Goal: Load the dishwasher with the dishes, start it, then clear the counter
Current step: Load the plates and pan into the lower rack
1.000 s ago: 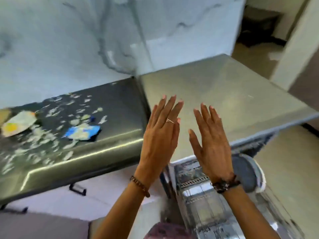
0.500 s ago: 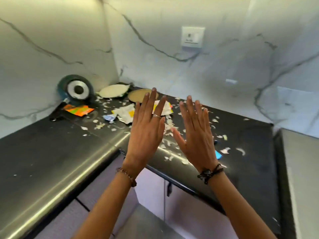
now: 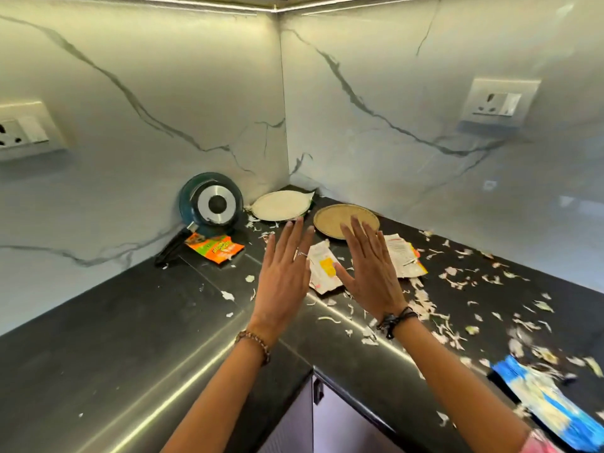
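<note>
- Black counter (image 3: 130, 322) carries two plates (image 3: 330, 217) and a pan (image 3: 210, 202) amid scraps
- left hand (image 3: 282, 279) and right hand (image 3: 372, 276) hover flat-fingered, holding nothing; lift dishes first, gripping rims firmly

White veined marble walls (image 3: 376, 76) meet above a dark counter (image 3: 98, 338)

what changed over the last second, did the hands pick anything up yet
Only the view moved: it swung left from the open dishwasher and grey counter to the black corner counter, now showing the pan, two plates, wrappers and scattered scraps. Nothing was taken hold of or let go. The left hand and right hand stayed raised, fingers straight, side by side and empty.
</note>
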